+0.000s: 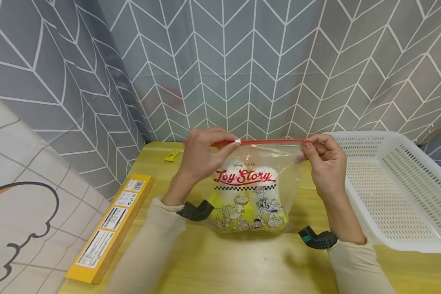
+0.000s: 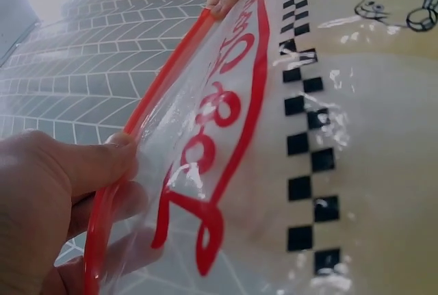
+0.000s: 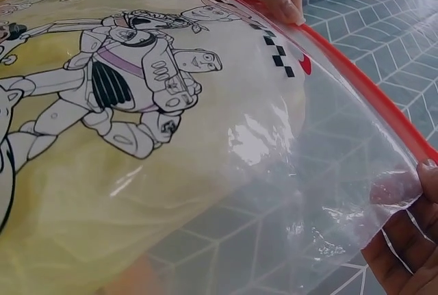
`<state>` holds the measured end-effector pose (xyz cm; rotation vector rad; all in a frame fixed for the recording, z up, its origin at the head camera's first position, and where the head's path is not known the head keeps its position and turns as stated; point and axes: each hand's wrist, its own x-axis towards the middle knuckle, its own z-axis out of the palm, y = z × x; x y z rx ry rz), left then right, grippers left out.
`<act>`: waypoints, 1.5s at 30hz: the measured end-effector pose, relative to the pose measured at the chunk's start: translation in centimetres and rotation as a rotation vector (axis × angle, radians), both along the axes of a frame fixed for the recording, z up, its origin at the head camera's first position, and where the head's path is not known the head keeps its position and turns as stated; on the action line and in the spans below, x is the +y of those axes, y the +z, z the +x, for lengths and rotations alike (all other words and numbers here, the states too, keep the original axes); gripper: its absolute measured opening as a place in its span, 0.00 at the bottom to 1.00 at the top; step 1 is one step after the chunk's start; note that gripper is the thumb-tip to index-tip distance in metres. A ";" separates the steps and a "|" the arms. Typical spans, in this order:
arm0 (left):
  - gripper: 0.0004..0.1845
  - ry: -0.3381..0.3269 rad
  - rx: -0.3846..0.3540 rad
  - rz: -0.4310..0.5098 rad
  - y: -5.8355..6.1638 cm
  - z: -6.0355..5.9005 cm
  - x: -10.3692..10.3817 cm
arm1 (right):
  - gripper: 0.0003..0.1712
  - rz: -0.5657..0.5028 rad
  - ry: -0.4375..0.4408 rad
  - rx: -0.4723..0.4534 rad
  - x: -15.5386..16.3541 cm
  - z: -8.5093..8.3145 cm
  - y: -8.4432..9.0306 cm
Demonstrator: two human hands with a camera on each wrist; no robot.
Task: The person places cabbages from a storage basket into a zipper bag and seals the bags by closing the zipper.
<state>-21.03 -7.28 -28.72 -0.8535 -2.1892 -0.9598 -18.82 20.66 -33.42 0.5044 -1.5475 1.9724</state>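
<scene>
- I hold a clear zip bag (image 1: pixel 255 188) upright over the yellow tabletop (image 1: pixel 242 261), its bottom resting on or just above the surface; I cannot tell which.
- The bag is printed with cartoon figures and carries something pale yellow and white inside, which fills the lower part.
- My left hand (image 1: pixel 202 153) pinches the red seal strip (image 1: pixel 264 142) near its left end, thumb in front and fingers behind; the small white slider (image 1: pixel 237 141) sits just by my fingertips.
- My right hand (image 1: pixel 323 159) pinches the strip's right corner, so each grip is pressed together on the bag's top edge.
- To do this well, I judge the strip should stay taut and level between the two hands, since slack would let the tracks twist.
- The right grip should anchor the corner while the left works along the seal, pressing evenly front to back.
- The contents bulge toward the top, so I would keep them settled low and away from the seal.
- A white perforated basket (image 1: pixel 397 192) stands on the tabletop to my right, a long yellow box (image 1: pixel 112 226) to my left.
</scene>
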 end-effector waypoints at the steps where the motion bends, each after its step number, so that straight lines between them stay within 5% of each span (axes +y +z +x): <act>1: 0.06 -0.002 0.001 0.001 0.0 0.0 -0.1 | 0.05 0.000 0.004 0.003 0.0 0.0 0.0; 11: 0.06 -0.029 -0.019 0.020 0.2 0.0 -0.7 | 0.04 -0.010 0.058 0.053 -0.2 0.1 0.6; 21: 0.06 -0.114 -0.046 -0.025 -0.5 -0.3 -0.4 | 0.06 -0.038 0.077 -0.042 0.0 0.3 0.5; 36: 0.05 -0.086 0.000 -0.007 -0.4 -0.2 0.2 | 0.04 0.008 -0.082 0.013 0.2 0.4 0.3; 45: 0.05 -0.048 -0.025 0.016 -0.1 0.0 -1.4 | 0.05 -0.031 -0.061 0.085 1.1 0.1 0.5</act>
